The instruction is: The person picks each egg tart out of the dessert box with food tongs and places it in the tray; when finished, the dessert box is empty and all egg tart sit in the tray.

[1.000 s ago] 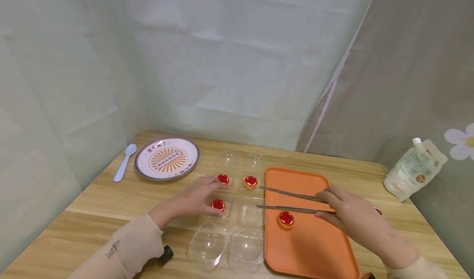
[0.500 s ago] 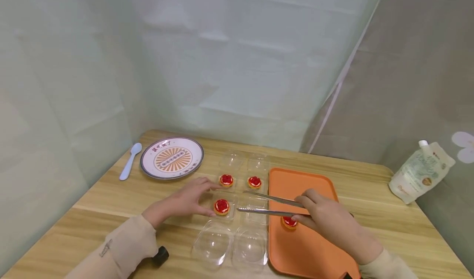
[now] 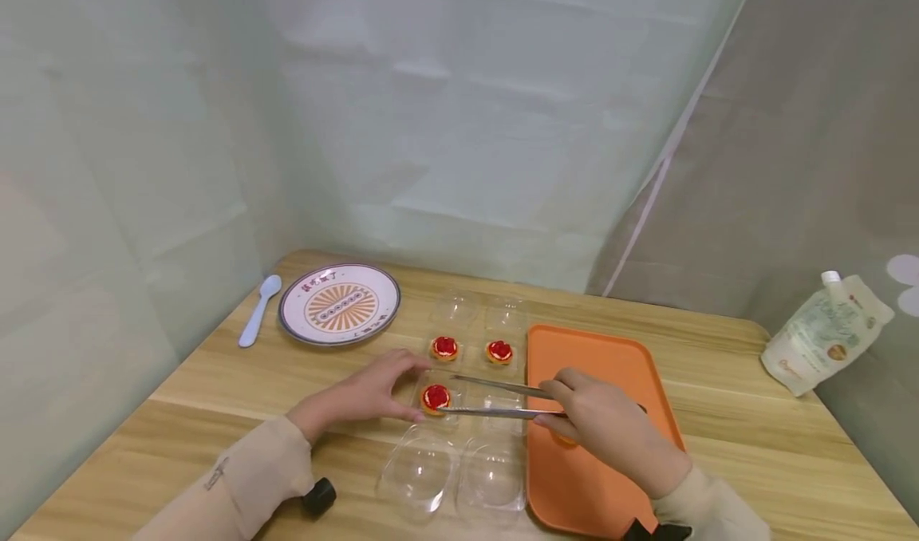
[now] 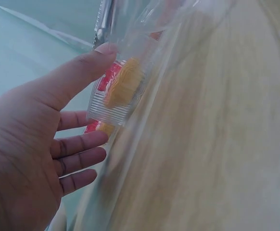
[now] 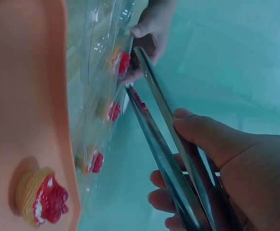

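My right hand (image 3: 599, 421) grips metal tongs (image 3: 502, 412) above the orange tray (image 3: 589, 345). The tong tips are apart; in the head view, one overlaps the near-left red-topped tart (image 3: 435, 398) and the other lies beyond it. That tart sits in a clear plastic box (image 4: 112, 114). My left hand (image 3: 366, 393) is at the box's left side, thumb near one corner and index finger near another, the other fingers loosely extended. Two similar tarts, a left tart (image 3: 444, 348) and a right tart (image 3: 499, 352), sit farther back. Another tart (image 5: 43, 198) lies on the tray, mostly hidden by my right hand in the head view.
Clear domed lids (image 3: 491, 477) lie toward the front edge. A patterned plate (image 3: 340, 305) and a pale blue spoon (image 3: 258, 313) are at the back left. A white spouted pouch (image 3: 826, 337) stands at the far right. Curtains hang behind the table.
My right hand has carried the tongs left from over the tray to the near-left tart, with the tips still apart. My left hand has stayed beside the clear box, shifting only slightly.
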A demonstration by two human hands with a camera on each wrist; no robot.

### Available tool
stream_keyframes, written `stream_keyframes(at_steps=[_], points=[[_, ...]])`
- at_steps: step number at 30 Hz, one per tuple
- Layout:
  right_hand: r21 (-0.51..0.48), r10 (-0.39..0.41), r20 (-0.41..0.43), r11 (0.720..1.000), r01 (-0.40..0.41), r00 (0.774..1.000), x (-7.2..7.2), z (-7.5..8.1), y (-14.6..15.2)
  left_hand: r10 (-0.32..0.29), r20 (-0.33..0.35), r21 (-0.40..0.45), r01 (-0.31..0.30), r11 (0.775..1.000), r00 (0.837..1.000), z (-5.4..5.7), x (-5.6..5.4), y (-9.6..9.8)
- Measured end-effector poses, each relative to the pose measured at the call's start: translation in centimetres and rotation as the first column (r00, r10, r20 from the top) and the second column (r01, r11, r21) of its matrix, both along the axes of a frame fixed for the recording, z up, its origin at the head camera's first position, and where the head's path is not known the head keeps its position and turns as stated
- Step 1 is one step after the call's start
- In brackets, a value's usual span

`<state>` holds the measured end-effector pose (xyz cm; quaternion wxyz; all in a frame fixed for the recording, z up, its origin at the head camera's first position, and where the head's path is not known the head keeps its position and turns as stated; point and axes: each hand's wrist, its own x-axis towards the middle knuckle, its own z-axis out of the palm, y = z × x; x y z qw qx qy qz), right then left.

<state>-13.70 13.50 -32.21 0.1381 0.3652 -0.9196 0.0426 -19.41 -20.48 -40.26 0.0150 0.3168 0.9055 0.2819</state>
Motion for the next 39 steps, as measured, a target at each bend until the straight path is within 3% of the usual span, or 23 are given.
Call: stream_keyframes(at_steps=[6,13,21,39], points=[[0.029,0.030,-0.033,0.999,-0.029,0.999,-0.3,0.2,-1.1,0.013,0.014,0.004,-0.013,1.000,1.000,0.0,0.0,0.1],[0.105,0.007,-0.016,0.994,-0.005,1.000,-0.8,0.5,-2.1,0.019,0.023,-0.009,-0.019,1.000,1.000,0.3,0.1,0.1],[0.164,0.037,-0.026,0.986,-0.032,0.999,-1.2,0.8,-2.7,0.014,0.016,-0.001,-0.014,1.000,1.000,0.4,0.1,0.2],[0.141,0.025,-0.070,0.990,-0.015,0.997,-1.2,0.4,-2.5,0.017,0.026,-0.003,-0.017,1.000,1.000,0.4,0.3,0.2]])
